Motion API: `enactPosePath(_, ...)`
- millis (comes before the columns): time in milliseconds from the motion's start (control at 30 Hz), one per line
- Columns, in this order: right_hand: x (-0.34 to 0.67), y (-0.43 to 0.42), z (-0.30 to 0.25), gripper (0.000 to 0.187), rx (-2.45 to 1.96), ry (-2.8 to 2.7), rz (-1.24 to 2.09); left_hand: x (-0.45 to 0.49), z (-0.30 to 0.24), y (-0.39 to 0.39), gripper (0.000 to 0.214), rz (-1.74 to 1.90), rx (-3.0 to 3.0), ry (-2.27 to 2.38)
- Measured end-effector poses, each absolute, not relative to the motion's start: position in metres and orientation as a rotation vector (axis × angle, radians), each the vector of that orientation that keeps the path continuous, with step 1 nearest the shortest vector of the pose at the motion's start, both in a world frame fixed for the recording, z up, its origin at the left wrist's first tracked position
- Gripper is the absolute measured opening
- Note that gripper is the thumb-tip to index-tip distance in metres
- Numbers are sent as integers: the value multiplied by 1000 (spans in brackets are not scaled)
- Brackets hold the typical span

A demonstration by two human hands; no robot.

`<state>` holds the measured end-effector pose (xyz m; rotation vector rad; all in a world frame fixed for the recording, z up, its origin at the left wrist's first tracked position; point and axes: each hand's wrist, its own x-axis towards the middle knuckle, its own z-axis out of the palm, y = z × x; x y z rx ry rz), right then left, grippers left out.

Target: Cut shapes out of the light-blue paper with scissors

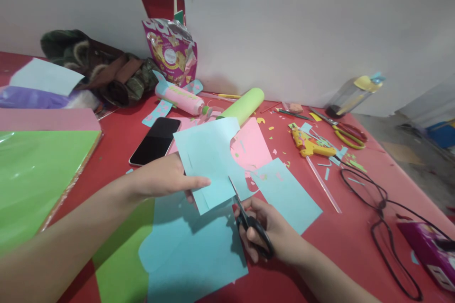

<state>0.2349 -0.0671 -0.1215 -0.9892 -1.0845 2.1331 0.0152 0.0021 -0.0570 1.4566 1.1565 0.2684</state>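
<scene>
My left hand [167,181] pinches a light blue paper sheet [209,156] and holds it up over the red table [355,236]. My right hand [273,236] grips black-handled scissors [249,218], whose blades reach up into the lower edge of that sheet. Below my hands lie a larger blue sheet [192,255] and a green sheet [121,260]. A pink sheet [250,147] and another blue piece [287,194] lie just behind the scissors.
A black phone [155,140], a pink bottle [181,98], a green roll [243,105] and a snack bag [172,52] sit behind. A yellow glue gun [309,144], red-and-yellow scissors [346,133] and black cables [380,208] lie right. Stacked coloured paper [31,170] fills the left.
</scene>
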Motion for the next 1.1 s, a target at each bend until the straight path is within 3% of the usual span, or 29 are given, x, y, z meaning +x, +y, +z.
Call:
enactPosePath(700,235,-68,-121,51,-974,-1061,2166,11,-66,7,21,244,1466,1142)
enactPosePath(1100,244,-64,-116,39,-669,-932,2376,10,-66,7,16,173,1625,1202)
